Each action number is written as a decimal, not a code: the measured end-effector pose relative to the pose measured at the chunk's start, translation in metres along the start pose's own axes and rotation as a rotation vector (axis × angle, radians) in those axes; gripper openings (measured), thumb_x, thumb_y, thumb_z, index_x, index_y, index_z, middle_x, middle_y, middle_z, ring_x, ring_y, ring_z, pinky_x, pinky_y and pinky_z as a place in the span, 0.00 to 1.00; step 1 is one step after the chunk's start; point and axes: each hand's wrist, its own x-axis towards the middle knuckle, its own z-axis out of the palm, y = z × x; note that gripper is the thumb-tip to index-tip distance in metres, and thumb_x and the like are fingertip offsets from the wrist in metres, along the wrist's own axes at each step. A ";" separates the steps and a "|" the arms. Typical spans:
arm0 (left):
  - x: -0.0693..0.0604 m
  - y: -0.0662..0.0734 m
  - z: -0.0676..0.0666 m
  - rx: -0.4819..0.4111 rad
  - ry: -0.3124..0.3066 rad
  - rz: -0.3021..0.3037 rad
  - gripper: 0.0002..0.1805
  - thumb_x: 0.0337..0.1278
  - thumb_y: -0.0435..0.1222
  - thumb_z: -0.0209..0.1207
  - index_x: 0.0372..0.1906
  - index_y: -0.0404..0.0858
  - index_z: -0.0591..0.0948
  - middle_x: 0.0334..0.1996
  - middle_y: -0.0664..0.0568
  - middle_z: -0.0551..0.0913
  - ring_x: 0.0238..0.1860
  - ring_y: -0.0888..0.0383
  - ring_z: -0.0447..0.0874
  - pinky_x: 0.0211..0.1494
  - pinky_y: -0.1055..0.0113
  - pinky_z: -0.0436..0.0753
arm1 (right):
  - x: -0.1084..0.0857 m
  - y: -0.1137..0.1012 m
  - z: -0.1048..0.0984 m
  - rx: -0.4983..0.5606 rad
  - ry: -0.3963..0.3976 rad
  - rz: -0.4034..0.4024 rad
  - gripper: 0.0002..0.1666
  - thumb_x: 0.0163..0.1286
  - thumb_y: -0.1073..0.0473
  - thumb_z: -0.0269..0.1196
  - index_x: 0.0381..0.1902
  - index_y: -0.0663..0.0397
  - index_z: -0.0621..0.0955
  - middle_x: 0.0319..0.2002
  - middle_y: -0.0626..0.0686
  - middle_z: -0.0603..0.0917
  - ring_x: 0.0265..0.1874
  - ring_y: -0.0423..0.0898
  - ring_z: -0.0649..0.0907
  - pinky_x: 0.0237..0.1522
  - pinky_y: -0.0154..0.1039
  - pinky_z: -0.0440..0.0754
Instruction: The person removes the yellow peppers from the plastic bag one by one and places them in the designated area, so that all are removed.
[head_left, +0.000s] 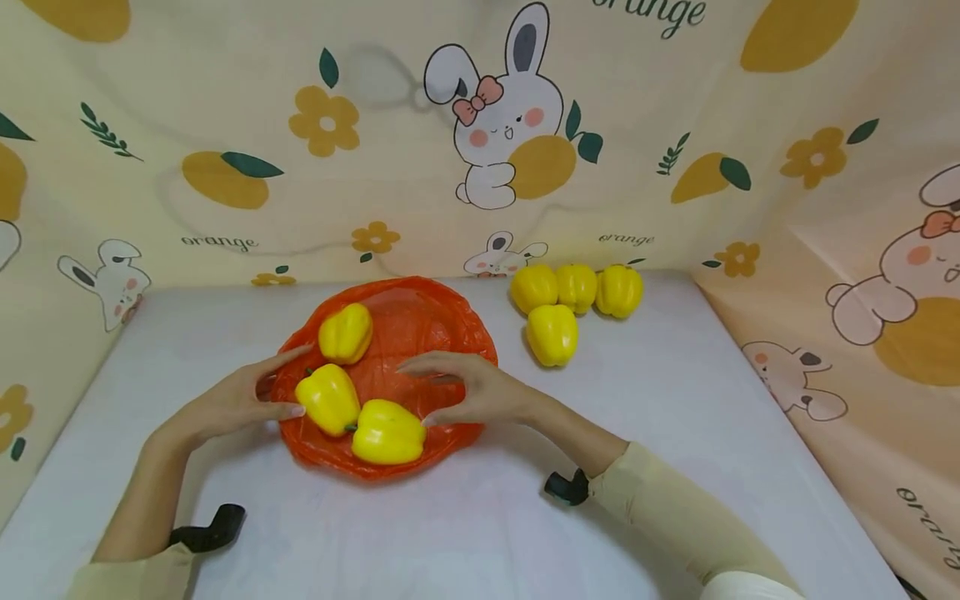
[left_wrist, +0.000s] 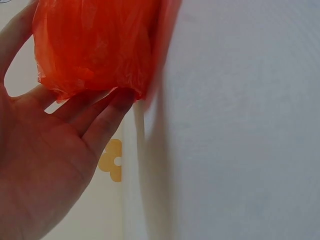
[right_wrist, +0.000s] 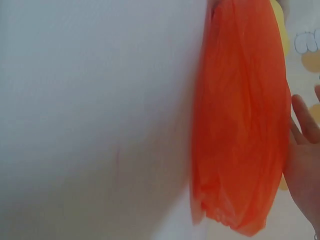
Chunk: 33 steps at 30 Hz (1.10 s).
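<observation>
A red plastic bag (head_left: 431,325) lies wide open on the table, its edge rolled into a round rim. Three yellow bell peppers sit in it: one at the upper left (head_left: 345,333), one at the left rim (head_left: 327,400), one at the front (head_left: 388,432). At the bag's left side my left hand (head_left: 243,396) holds the rim, fingers behind the bag wall (left_wrist: 95,45) and thumb by the left pepper. My right hand (head_left: 480,387) reaches over the right rim with loosely bent, spread fingers, thumb tip close to the front pepper; whether they touch is unclear.
Several more yellow bell peppers (head_left: 552,335) stand in a cluster at the back right of the white table (head_left: 465,542). A printed cloth (head_left: 405,192) with rabbits and oranges hangs behind the table and along its sides. Black wrist mounts (head_left: 213,529) sit on both forearms.
</observation>
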 end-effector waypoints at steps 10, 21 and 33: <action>0.000 -0.003 -0.001 -0.004 0.000 -0.011 0.50 0.56 0.52 0.67 0.79 0.46 0.55 0.74 0.28 0.54 0.70 0.29 0.53 0.64 0.28 0.63 | 0.015 -0.004 0.015 -0.095 -0.122 -0.006 0.41 0.63 0.54 0.71 0.72 0.47 0.69 0.71 0.45 0.70 0.69 0.39 0.69 0.69 0.38 0.68; -0.001 -0.002 0.000 -0.003 -0.014 -0.030 0.51 0.55 0.54 0.67 0.79 0.47 0.54 0.74 0.28 0.52 0.71 0.27 0.49 0.64 0.26 0.58 | 0.023 -0.007 0.025 -0.217 -0.234 0.048 0.47 0.64 0.50 0.71 0.77 0.35 0.62 0.74 0.36 0.61 0.72 0.33 0.60 0.74 0.39 0.58; 0.001 -0.004 0.002 0.008 -0.023 -0.027 0.52 0.56 0.53 0.67 0.80 0.48 0.53 0.74 0.28 0.52 0.71 0.27 0.50 0.64 0.26 0.59 | 0.022 0.001 0.028 -0.199 -0.239 0.050 0.46 0.63 0.57 0.72 0.75 0.37 0.64 0.70 0.37 0.68 0.67 0.33 0.66 0.70 0.33 0.63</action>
